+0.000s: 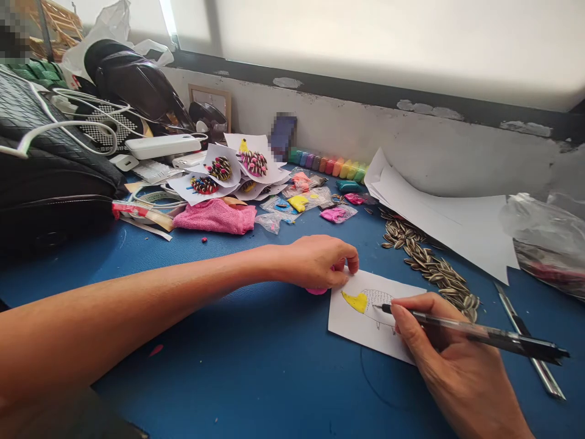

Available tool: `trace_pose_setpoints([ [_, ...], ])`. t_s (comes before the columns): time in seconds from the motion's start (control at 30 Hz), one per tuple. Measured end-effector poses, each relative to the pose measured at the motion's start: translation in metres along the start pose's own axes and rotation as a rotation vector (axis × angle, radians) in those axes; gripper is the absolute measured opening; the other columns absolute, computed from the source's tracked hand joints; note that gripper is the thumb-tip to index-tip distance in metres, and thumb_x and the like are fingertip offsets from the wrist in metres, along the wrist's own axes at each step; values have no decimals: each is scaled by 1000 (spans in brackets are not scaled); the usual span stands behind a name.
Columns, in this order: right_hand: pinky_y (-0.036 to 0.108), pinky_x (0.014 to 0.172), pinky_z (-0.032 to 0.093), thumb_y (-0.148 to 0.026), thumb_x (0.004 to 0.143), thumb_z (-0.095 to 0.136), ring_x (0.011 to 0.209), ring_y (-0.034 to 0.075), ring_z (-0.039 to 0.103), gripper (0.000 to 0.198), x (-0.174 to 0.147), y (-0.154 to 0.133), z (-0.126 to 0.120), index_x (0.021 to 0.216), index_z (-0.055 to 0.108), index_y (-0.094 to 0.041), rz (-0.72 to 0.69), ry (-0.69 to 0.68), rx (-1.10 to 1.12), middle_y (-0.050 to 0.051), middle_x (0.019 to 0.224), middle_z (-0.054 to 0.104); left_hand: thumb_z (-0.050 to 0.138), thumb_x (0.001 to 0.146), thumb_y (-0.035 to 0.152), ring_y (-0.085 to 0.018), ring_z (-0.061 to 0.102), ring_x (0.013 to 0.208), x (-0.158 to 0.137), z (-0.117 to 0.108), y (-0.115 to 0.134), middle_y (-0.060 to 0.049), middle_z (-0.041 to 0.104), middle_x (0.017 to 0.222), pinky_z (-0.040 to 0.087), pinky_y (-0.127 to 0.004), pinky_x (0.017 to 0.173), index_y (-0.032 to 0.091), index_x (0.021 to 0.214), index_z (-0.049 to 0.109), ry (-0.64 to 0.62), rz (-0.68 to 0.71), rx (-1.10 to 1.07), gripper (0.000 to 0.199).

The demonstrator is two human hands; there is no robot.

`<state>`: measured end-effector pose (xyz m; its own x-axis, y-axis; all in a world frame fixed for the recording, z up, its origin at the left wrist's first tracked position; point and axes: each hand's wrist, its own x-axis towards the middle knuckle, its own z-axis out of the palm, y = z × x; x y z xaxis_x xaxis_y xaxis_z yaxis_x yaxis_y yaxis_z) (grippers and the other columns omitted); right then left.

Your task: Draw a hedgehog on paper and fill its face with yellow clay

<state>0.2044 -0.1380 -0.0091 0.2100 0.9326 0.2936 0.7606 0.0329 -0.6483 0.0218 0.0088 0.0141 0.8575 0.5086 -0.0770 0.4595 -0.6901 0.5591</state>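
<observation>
My right hand (461,360) grips a black-and-clear pen (484,335), its tip on a small white paper card (351,326). The card carries a line drawing of a hedgehog-like animal (377,299) with short dashes across its back. Yellow clay (356,302) covers its pointed head. My left hand (320,262) is closed, with curled fingers and thumb holding the card's upper left corner. Something pink (316,291) shows partly under this hand; the rest of it is hidden.
Sunflower seeds (439,274) lie behind the card, beside white paper sheets (439,213) and a craft knife (530,341). Further back are clay packets (306,201), seed-covered cards (228,171), a pink cloth (214,216) and coloured clay (329,166). A black bag (50,183) stands left.
</observation>
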Motion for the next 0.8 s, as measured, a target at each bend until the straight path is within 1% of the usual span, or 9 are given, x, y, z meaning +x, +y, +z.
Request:
trace_pose_setpoints([
  [0.1, 22, 44, 43, -47, 86, 59, 51, 13, 55, 22, 1, -5, -1, 80, 63, -26, 25, 1, 7, -4, 62, 61, 56, 83, 19, -13, 58, 87, 0, 1, -1, 2, 67, 97, 38, -20, 70, 22, 107, 65, 6, 11, -2, 26],
  [0.23, 24, 41, 41, -48, 84, 60, 45, 13, 52, 23, 1, -11, -3, 77, 64, -26, 79, 57, -30, -4, 56, 60, 56, 83, 18, -13, 58, 87, 0, 1, -1, 2, 67, 97, 38, -21, 70, 22, 107, 65, 7, 9, -6, 26],
  [0.3, 24, 39, 39, -49, 83, 59, 43, 13, 51, 24, 2, -11, -4, 74, 63, -26, 72, 78, -43, -4, 53, 59, 56, 83, 18, -13, 58, 87, 0, 1, 0, 2, 67, 97, 39, -21, 71, 22, 107, 65, 3, 3, -9, 26],
  [0.37, 24, 38, 39, -49, 82, 59, 41, 13, 51, 24, 2, -11, -4, 73, 63, -26, 47, 57, -55, -4, 51, 59, 56, 83, 18, -13, 58, 87, 0, 1, 1, 2, 67, 97, 39, -21, 71, 22, 107, 65, -3, -2, -12, 26],
  [0.43, 23, 38, 39, -48, 83, 59, 41, 13, 50, 23, 3, -10, -4, 74, 64, -27, 36, 37, -68, -5, 50, 57, 56, 83, 18, -13, 58, 87, 0, 0, 1, 2, 67, 98, 39, -21, 71, 22, 107, 65, -3, -6, -12, 26],
  [0.6, 24, 40, 37, -47, 85, 58, 42, 12, 47, 23, 2, -7, -2, 78, 64, -27, 38, 45, -65, -6, 50, 53, 56, 83, 18, -13, 59, 87, 0, 0, 1, 2, 68, 100, 39, -21, 71, 22, 107, 65, 4, -5, 1, 26],
  [0.67, 24, 39, 36, -47, 85, 58, 42, 11, 46, 23, 2, -5, -1, 79, 65, -27, 15, 36, -51, -6, 51, 53, 56, 83, 19, -13, 59, 88, 0, 0, 1, 2, 68, 99, 39, -21, 72, 22, 107, 65, 4, -4, 4, 26],
  [0.8, 24, 38, 33, -47, 87, 57, 42, 11, 45, 23, 2, -1, 0, 81, 64, -27, 22, 37, -62, -6, 50, 50, 56, 83, 19, -13, 59, 87, -1, 0, 1, 2, 67, 98, 38, -20, 70, 23, 108, 64, -6, -6, 2, 26],
])
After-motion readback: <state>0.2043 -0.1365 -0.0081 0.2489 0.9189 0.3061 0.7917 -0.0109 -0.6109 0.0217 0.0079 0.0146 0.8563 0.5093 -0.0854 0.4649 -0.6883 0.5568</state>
